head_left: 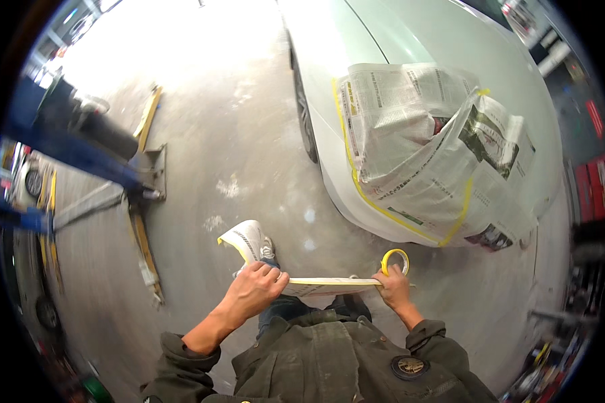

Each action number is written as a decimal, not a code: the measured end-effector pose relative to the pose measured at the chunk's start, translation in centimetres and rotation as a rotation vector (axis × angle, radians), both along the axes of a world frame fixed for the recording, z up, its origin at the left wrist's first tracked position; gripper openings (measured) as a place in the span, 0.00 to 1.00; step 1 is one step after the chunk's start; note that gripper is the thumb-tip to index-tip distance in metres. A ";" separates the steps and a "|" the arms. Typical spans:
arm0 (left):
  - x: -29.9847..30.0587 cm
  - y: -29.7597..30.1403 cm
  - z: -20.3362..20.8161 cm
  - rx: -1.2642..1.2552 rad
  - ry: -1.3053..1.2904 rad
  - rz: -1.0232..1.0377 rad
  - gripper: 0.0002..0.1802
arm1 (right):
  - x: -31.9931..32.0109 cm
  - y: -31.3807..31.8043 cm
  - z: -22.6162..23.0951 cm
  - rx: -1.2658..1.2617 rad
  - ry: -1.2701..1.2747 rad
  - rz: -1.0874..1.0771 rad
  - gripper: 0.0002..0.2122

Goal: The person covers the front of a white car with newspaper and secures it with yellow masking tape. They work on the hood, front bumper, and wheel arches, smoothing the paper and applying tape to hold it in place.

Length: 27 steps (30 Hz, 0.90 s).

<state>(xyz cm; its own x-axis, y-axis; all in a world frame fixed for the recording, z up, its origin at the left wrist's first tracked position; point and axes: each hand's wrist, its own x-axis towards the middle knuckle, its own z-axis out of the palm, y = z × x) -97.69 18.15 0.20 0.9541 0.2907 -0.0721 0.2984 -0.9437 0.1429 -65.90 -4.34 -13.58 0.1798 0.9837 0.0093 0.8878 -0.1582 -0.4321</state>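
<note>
Between my two hands, in front of my waist, a newspaper sheet (323,290) is stretched level, with yellow masking tape along its upper edge. My left hand (254,287) is closed on the left part of it, and a corner edged with tape curls up beyond the fingers. At the other end my right hand (394,287) grips the sheet's edge together with a roll of yellow masking tape (405,253), which stands up above the fingers. Ahead to the right, a pale car (339,144) has its corner covered by newspaper (410,144) fixed with yellow tape strips.
A blue lift post (74,151) with yellow-edged arms (143,252) stands at left on the grey concrete floor (249,161). Far right are a red tool cabinet (595,188) and cluttered shelving. A car wheel (304,111) shows at the pale car's left side.
</note>
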 end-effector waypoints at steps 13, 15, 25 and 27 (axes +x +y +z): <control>-4.9 21.2 -4.3 -0.080 -0.036 -0.272 0.16 | -14.7 5.1 3.6 0.047 -0.138 -0.410 0.08; -4.6 22.8 -4.6 -0.090 -0.073 -0.273 0.17 | -15.9 5.1 4.1 0.059 -0.158 -0.459 0.08; 0.0 32.1 -11.2 -0.273 -0.150 -0.358 0.17 | -20.5 7.7 1.0 0.025 -0.195 -0.650 0.06; 0.7 35.6 -12.5 -0.291 -0.145 -0.402 0.13 | -20.9 10.0 0.3 -0.005 -0.178 -0.693 0.06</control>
<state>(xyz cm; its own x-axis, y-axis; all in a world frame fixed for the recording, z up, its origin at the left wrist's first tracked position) -96.96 53.74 -12.30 0.9925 -0.1131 0.0460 -0.1219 -0.8949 0.4293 -86.76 5.64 -13.29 0.7594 0.6440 0.0930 0.6397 -0.7128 -0.2876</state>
